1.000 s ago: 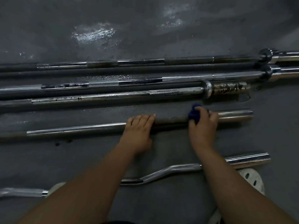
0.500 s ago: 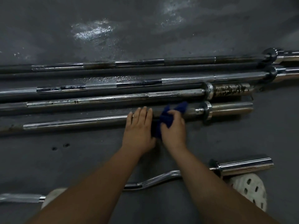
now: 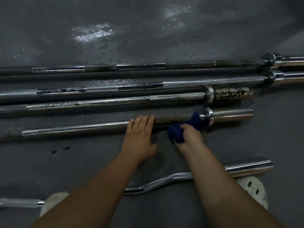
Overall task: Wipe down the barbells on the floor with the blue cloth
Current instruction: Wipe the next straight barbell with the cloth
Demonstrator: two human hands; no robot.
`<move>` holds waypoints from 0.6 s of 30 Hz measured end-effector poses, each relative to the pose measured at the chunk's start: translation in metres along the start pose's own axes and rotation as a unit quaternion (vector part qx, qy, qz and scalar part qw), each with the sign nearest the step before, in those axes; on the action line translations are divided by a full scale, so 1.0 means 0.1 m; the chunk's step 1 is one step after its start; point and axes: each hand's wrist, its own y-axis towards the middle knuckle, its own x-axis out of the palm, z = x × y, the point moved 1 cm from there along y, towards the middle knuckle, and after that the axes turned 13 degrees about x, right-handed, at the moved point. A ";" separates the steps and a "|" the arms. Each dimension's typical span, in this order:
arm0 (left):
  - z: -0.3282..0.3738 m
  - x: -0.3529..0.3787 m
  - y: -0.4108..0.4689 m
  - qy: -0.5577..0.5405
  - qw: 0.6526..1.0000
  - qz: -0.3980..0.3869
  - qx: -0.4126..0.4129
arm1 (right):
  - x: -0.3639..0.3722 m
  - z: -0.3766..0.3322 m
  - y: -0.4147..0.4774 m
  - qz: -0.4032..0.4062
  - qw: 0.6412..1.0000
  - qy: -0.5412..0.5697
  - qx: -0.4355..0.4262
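Several steel barbells lie side by side on the dark grey floor. The nearest straight barbell runs left to right in the middle of the view. My left hand rests flat on its shaft, fingers together, holding it down. My right hand grips the bunched blue cloth and presses it against the shaft just left of the bar's collar. A curved chrome curl bar lies close to me, partly hidden by my forearms.
Three more straight barbells lie beyond the one I touch, one with a rusty sleeve. White perforated shoes show at the bottom right and bottom left. Bare wet-looking floor stretches beyond the bars.
My right hand slid the cloth left along the shaft to my left hand, then back right toward the collar. My left hand stayed on the bar.
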 end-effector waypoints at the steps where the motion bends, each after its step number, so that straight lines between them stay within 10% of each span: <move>1: 0.01 0.00 -0.01 -0.003 1.000 -0.002 -0.001 | -0.02 -0.05 0.01 0.004 1.000 0.011 0.009; 6: 0.05 0.02 -0.09 -0.012 1.000 -0.005 0.001 | -0.02 -0.15 -0.18 0.064 0.937 -0.229 -0.256; 10: 0.05 0.05 -0.14 -0.031 0.999 0.006 -0.006 | 0.07 0.02 -0.30 0.067 0.893 -0.337 -0.291; 14: 0.04 0.02 -0.16 -0.053 0.996 0.074 -0.005 | 0.16 0.49 -0.42 -0.099 0.789 -0.538 -0.279; 18: 0.03 0.01 -0.16 -0.035 0.998 0.047 -0.016 | -0.18 0.13 -0.16 0.008 0.760 -0.520 -0.391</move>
